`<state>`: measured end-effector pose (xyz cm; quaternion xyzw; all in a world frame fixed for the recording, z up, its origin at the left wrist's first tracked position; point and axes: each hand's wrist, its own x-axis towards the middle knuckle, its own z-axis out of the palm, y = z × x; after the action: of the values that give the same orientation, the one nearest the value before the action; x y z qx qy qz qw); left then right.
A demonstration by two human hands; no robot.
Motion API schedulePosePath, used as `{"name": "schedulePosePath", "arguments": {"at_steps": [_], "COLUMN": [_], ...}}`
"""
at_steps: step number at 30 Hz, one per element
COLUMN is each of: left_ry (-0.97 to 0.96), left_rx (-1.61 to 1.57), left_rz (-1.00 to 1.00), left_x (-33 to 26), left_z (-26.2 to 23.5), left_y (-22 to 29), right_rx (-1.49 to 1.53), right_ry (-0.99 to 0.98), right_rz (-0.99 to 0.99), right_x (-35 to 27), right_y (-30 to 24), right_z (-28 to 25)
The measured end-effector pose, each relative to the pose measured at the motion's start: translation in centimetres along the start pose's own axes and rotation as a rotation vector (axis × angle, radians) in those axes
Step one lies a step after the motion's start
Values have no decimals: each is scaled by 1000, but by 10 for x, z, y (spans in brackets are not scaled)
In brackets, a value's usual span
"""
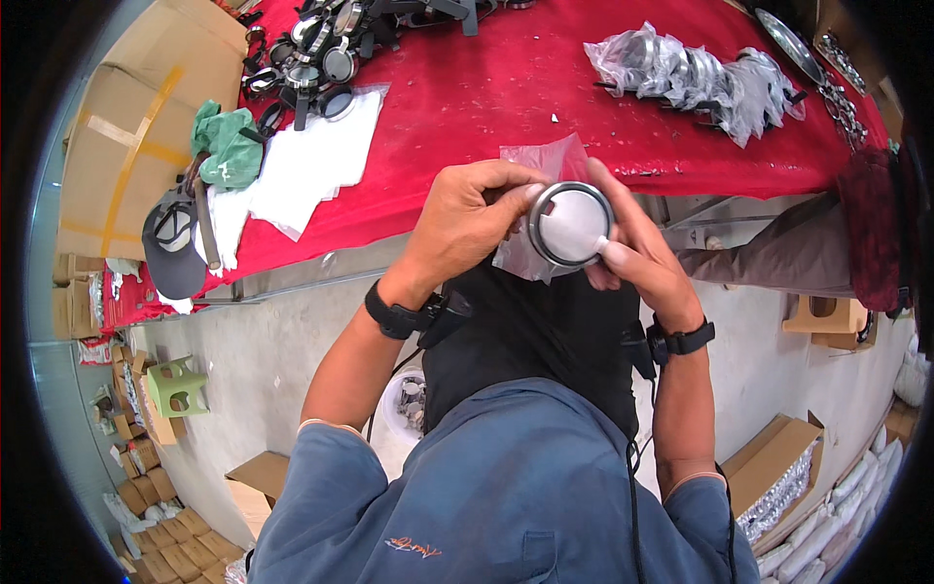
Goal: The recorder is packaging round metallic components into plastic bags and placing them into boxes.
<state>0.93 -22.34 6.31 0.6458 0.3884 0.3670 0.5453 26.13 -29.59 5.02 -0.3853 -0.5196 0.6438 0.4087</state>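
1. Steel-rimmed and round, a lid [570, 224] with a pale grey face sits between both hands, raised above the near edge of the red table [506, 88].
2. Left hand [465, 222] curls around the lid's left side; its fingers are bent and close together, the tips pressing the rim at the upper left.
3. Right hand [637, 255] holds the right side, with its thumb tip on the lower right of the face and its fingers behind.
4. Clear plastic bag [537, 165] lies crumpled behind the lid, pinched between the lid and the fingers, its top sticking up above them.
5. Both wrists wear black bands.
6. On the table's far left lies a heap of bare round lids [316, 54] with dark handles, just beside white sheets [311, 161] and a green rag [229, 146].
7. At the far right of the table, a pile of bagged lids [696, 78] rests well apart from the hands.
8. A dark cap [173, 248] lies at the table's left end.
9. Cardboard boxes [778, 467] stand on the floor below.
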Motion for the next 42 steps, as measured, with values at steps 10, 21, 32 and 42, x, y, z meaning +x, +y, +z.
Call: {"name": "schedulePosePath", "arguments": {"at_steps": [10, 21, 32, 42], "left_ry": [-129, -143, -197, -424], "left_rx": [200, 238, 414, 259], "left_rz": [114, 194, 408, 481], "left_x": [-1, 6, 6, 4], "left_z": [-2, -11, 4, 10], "left_y": [1, 2, 0, 10], "right_rx": [-717, -351, -653, -775], "right_ry": [209, 321, 317, 342], "right_rz": [67, 104, 36, -178], "right_x": [4, 3, -7, 20], "right_y": [-8, 13, -1, 18], "right_z": [20, 18, 28, 36]}}
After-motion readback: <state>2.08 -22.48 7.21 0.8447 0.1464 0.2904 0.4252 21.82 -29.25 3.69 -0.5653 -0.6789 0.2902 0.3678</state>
